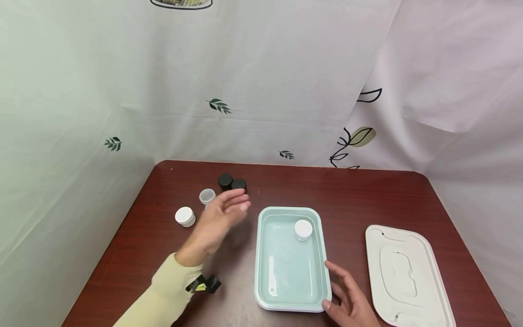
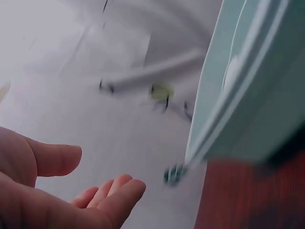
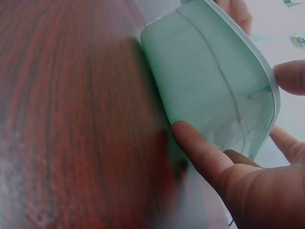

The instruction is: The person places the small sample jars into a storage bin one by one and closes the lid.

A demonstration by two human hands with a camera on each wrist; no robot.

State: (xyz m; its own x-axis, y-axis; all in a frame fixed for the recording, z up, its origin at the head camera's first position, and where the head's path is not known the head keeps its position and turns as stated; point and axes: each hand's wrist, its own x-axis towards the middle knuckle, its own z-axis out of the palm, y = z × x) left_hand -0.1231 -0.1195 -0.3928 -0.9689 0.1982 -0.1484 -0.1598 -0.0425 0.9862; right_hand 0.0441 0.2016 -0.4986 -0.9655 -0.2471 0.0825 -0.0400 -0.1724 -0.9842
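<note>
A light green tray (image 1: 261, 281) sits on the dark red table, with one white-capped jar (image 1: 303, 230) inside it near the far end. My right hand (image 1: 347, 295) rests with straight fingers against the tray's near right corner; the right wrist view shows the thumb (image 3: 200, 152) touching the tray wall (image 3: 200, 76). My left hand (image 1: 222, 218) hovers open and blurred left of the tray, holding nothing, near a clear cup (image 1: 207, 196), two black-capped jars (image 1: 231, 182) and a white jar (image 1: 185, 216). In the left wrist view the relaxed fingers (image 2: 109, 193) are empty beside the tray (image 2: 248, 95).
A white tray lid (image 1: 408, 274) lies flat at the right side of the table. Pale curtains with leaf prints (image 1: 219, 106) enclose the table on the left, back and right. A black-and-yellow wrist camera mount (image 1: 204, 284) sits under my left sleeve.
</note>
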